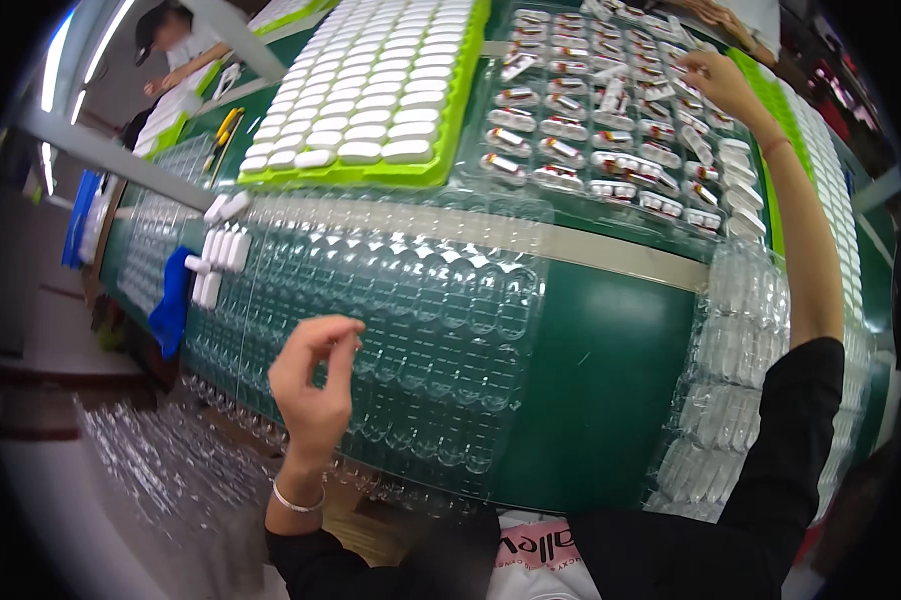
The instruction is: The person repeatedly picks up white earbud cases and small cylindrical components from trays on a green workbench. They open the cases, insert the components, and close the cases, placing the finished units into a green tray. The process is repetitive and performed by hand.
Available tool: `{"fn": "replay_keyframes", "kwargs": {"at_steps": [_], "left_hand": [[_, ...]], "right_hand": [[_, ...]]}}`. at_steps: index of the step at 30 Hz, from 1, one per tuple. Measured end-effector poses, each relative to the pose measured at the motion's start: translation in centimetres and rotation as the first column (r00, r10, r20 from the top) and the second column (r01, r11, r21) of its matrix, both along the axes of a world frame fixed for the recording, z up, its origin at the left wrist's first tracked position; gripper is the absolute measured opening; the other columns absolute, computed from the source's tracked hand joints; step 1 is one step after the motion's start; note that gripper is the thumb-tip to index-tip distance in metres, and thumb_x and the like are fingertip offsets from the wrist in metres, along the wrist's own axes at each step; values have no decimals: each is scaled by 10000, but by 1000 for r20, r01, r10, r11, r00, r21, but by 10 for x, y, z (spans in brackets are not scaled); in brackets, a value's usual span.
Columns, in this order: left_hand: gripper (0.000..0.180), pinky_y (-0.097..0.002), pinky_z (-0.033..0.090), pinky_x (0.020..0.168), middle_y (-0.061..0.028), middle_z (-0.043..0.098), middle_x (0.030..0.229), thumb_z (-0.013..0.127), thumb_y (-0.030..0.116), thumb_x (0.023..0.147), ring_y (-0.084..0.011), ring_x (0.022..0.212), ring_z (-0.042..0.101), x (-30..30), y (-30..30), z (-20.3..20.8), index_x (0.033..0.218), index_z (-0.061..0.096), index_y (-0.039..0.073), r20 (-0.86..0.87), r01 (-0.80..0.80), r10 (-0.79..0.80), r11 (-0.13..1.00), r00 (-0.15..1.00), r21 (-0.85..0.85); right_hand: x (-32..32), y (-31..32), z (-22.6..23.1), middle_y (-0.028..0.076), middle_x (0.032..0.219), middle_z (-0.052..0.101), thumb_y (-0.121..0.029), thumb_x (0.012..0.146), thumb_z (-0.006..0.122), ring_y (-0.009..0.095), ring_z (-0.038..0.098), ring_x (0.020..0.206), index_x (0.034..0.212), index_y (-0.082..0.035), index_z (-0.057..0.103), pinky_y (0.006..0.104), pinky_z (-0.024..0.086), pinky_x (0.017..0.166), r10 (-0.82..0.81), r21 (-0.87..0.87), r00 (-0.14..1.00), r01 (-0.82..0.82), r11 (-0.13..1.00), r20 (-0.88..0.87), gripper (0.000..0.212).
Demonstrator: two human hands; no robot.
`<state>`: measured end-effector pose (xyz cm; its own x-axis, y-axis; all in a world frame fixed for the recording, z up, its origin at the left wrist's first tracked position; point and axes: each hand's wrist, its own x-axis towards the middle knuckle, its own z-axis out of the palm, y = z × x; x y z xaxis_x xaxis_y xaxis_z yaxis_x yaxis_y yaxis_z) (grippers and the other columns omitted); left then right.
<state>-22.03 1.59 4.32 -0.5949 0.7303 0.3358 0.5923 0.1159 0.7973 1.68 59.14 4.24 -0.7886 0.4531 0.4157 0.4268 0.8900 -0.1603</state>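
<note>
Over an empty clear plastic blister tray (440,350) on the green table, my left hand (315,385) is held in a pinch, thumb against forefinger. Anything between those fingertips is too small to make out. My right hand (720,85) reaches far forward to the right, its fingers bent down over a clear tray (515,200) filled with small white-and-red oblong parts (562,150). Its fingertips are among these parts, and what they grip cannot be made out. Some parts lie loose and crooked on top of the rows.
A lime-green tray (440,165) of white oval cases stands far left of centre; another green tray (775,190) runs along the right. Stacked clear blisters (730,350) lie by my right arm. A blue object (173,300) and white pieces (228,248) sit left. Other people are across.
</note>
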Motion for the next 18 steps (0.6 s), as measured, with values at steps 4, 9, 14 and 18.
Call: {"fn": "replay_keyframes", "kwargs": {"at_steps": [4,9,14,18], "left_hand": [[76,-307,481,624,-92,695,881,635,35,890,-206,738,643,-108,-35,-16,956,672,26,-534,-452,375,892,757,-14],[234,-390,510,758,-123,707,971,627,216,908,-281,855,673,-255,-112,-53,1062,682,48,-625,-784,591,619,509,-54],[379,-454,497,812,-124,702,1041,642,403,858,-337,968,653,-291,-70,-39,1092,682,107,-607,-868,631,440,482,-232],[364,-434,505,844,-160,690,1081,641,292,814,-344,1007,650,-366,-82,-79,1137,677,126,-585,-750,507,589,633,-301]], "right_hand": [[14,-69,22,138,918,680,-125,871,645,249,629,790,1056,-9,686,345,494,721,57,-120,995,-47,992,76,222],[67,-186,46,107,921,657,-64,857,651,253,593,789,1046,-28,660,348,455,745,109,138,978,-135,981,180,193],[137,-257,55,116,905,656,-10,853,650,260,589,807,1031,-17,667,348,447,758,-129,37,985,126,991,110,178],[201,-280,46,113,899,691,-11,869,646,203,609,731,1019,-1,688,307,476,701,-180,101,981,186,977,-64,156]]}}
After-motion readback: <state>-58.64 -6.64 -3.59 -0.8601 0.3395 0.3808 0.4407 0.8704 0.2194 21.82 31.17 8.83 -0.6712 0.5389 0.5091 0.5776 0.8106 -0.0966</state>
